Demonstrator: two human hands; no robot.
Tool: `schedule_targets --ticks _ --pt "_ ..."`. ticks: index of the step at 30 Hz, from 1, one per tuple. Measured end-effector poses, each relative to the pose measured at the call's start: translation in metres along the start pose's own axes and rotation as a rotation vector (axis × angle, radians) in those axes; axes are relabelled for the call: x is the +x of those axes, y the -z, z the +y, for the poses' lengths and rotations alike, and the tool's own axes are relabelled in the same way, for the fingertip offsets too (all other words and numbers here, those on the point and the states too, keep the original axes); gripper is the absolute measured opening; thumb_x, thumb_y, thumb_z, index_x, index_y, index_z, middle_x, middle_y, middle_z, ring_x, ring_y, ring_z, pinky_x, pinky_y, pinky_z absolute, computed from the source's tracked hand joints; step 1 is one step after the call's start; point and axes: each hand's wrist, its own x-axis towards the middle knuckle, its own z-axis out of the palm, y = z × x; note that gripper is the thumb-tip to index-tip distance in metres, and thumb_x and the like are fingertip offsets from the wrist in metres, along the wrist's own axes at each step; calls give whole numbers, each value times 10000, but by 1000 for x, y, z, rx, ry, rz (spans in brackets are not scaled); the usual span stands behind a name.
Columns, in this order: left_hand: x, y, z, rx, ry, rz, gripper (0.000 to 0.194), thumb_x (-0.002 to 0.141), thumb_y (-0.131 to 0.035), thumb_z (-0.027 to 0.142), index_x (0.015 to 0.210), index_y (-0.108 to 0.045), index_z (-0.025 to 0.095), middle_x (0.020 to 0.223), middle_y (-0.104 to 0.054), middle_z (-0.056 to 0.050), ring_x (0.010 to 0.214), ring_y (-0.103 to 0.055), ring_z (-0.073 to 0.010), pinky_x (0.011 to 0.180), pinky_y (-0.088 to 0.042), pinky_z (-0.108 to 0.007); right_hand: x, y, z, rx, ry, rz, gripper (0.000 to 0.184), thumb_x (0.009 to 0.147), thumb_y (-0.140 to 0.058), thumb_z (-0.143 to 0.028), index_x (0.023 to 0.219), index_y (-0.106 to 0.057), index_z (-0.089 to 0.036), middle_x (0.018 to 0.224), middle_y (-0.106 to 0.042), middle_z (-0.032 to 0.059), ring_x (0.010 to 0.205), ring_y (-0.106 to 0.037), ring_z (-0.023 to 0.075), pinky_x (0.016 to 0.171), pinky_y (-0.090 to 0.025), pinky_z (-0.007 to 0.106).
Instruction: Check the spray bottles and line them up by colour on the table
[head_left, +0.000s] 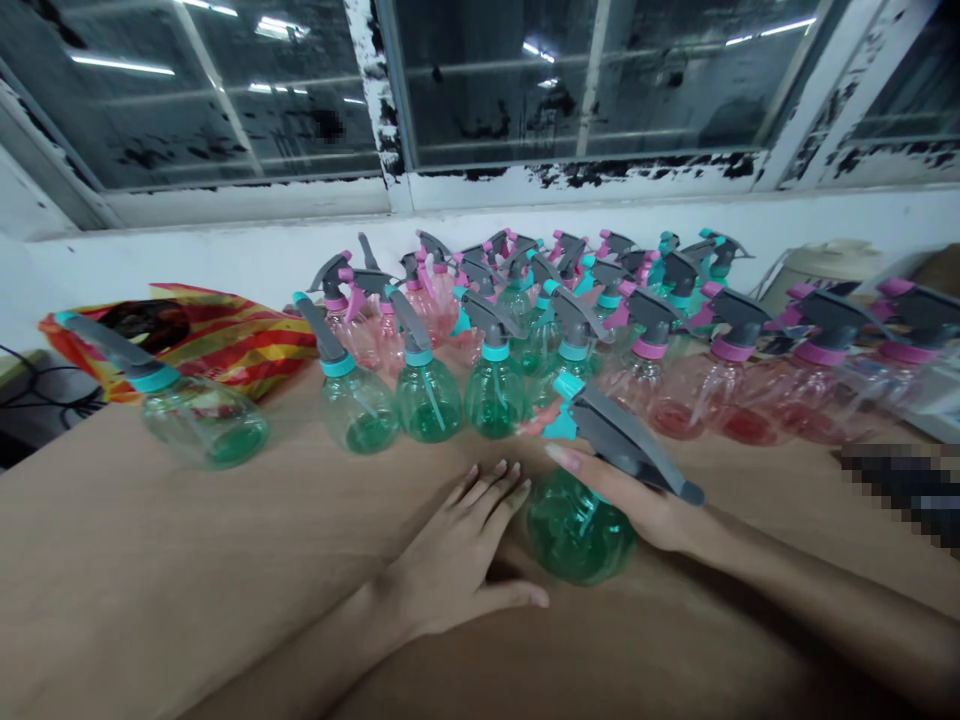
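Observation:
A green spray bottle (581, 535) with a grey and turquoise trigger head is in my right hand (645, 495), whose fingers wrap round its neck just below the head. The bottle leans slightly, and I cannot tell whether its base touches the table. To its left, my left hand (469, 550) lies with fingers spread over the wooden table (225, 560), holding nothing. Just beyond my hands stand more green bottles, among them one spray bottle (495, 395) in the front row and another spray bottle (429, 400) beside it.
Several pink spray bottles (739, 400) line the right side, with more bottles packed behind. One green spray bottle (206, 425) stands apart at the left, before a red and yellow plastic bag (262, 345). A pale lidded container (825, 262) sits at the back right, under the windows (600, 90).

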Motion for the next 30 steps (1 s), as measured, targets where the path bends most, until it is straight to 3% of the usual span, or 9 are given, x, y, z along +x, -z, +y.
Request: schedule_targets --ticks 4,8,13,18,24,30 --pt "0 1 0 5 0 -15 910 869 -340 736 1426 -319 16 1486 -308 -211 1392 -238 -332 1113 -222 -512 -4 -1 2 50 -37 1 195 899 -510 -403 939 -610 -241 675 -583 -12 540 -536 142 549 -479 305" --pt "0 0 1 19 0 -18 903 878 -311 735 1435 -305 25 1490 -303 -204 1396 -228 -328 1117 -214 -511 -5 -2 3 45 -29 16 171 904 -515 -399 899 -575 -238 628 -513 -39 528 -494 123 572 -466 287" --pt "-1 -1 1 48 -5 -24 903 880 -299 736 1432 -315 22 1492 -298 -204 1392 -238 -332 1121 -204 -499 -1 -1 -1 30 -29 -9 143 896 -534 -364 912 -587 -232 749 -617 -7 666 -601 152 673 -506 311" --pt "0 -1 0 64 -13 -18 905 889 -309 720 1424 -318 -11 1486 -293 -223 1386 -245 -347 1111 -225 -504 0 -4 -3 31 -11 44 247 854 -599 -312 1097 -603 -266 1030 -685 30 984 -646 224 875 -509 367" --pt "-1 1 1 57 -11 -4 896 887 -297 728 1424 -322 11 1482 -311 -208 1388 -249 -327 1116 -225 -488 -5 -4 -1 -49 -38 66 314 871 -587 -316 1183 -579 -287 896 -702 19 844 -675 225 753 -558 372" --pt "-3 0 1 71 -21 9 885 890 -289 729 1423 -318 24 1482 -307 -210 1391 -243 -316 1113 -233 -476 -3 -4 1 -7 9 51 337 864 -592 -289 1200 -571 -261 1158 -672 34 1092 -622 209 953 -496 357"
